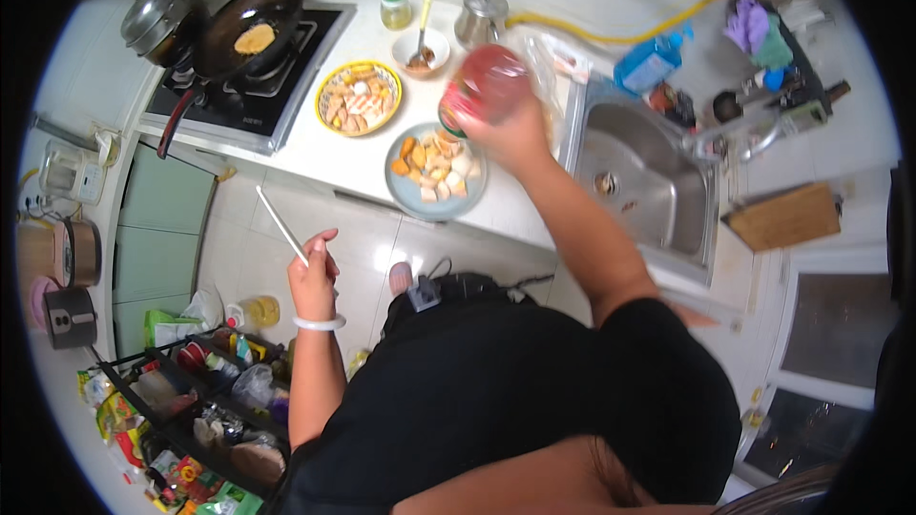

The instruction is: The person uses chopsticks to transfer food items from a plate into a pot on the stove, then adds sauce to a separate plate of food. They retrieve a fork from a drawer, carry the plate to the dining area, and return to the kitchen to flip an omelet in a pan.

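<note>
My right hand (512, 132) grips a large clear plastic container with red contents (494, 82), held over the counter. White chopsticks (283, 225) are in my left hand (313, 275), which hangs in front of the counter and points them up and left. Below the container lies a blue-grey plate of cut food pieces (436, 211). To its upper left is a yellow-rimmed bowl of food pieces (329, 125). A white bowl (444, 50) holds a spoon (422, 25) and some brown paste. In the black wok (268, 7) on the hob sits a flat golden piece of food (255, 38).
The wok's handle (175, 121) juts over the counter edge beside a steel pot (161, 14). A green-capped bottle (395, 11) and a steel kettle (483, 14) stand along the wall. Right of them is the sink (644, 179). A loaded shelf rack (179, 429) stands lower left.
</note>
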The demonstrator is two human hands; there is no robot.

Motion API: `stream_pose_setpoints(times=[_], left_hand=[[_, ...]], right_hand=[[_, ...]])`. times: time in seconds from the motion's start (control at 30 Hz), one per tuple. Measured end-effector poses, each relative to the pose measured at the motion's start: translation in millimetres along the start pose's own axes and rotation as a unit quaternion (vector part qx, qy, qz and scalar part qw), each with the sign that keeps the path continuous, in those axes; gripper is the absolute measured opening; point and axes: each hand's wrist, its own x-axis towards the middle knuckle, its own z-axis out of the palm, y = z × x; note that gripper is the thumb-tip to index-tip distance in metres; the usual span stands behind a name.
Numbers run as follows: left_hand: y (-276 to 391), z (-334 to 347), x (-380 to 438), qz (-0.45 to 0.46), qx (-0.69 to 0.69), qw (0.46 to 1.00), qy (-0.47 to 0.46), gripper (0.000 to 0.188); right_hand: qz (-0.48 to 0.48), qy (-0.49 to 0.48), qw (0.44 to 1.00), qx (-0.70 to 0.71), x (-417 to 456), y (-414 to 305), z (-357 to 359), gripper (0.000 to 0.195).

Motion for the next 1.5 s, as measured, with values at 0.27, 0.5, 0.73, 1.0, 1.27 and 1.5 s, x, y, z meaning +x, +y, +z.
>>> stream_pose_setpoints(times=[0.27,0.5,0.73,1.0,1.27,1.5], left_hand=[[-62,14,102,0.046,0.284,0.957,-0.028,0.021],[-14,100,243,0.055,0.536,0.842,-0.019,0.031],[-23,162,264,0.125,0.658,0.742,-0.022,0.036],[-44,149,277,0.146,0.674,0.724,-0.007,0.041],[-41,150,267,0.217,0.683,0.697,0.019,0.039],[-42,141,263,0.303,0.614,0.725,0.074,0.039]], right_hand=[[0.019,0.014,0.998,0.061,-7,14,-17,0.069],[0.115,-0.036,0.992,0.048,-22,19,-19,0.068],[0.136,0.028,0.990,0.016,-35,21,-28,0.056],[0.150,0.008,0.989,-0.011,-37,26,-21,0.060],[0.157,-0.007,0.987,0.022,-30,25,-9,0.060],[0.158,-0.011,0.987,-0.033,-28,50,-3,0.068]])
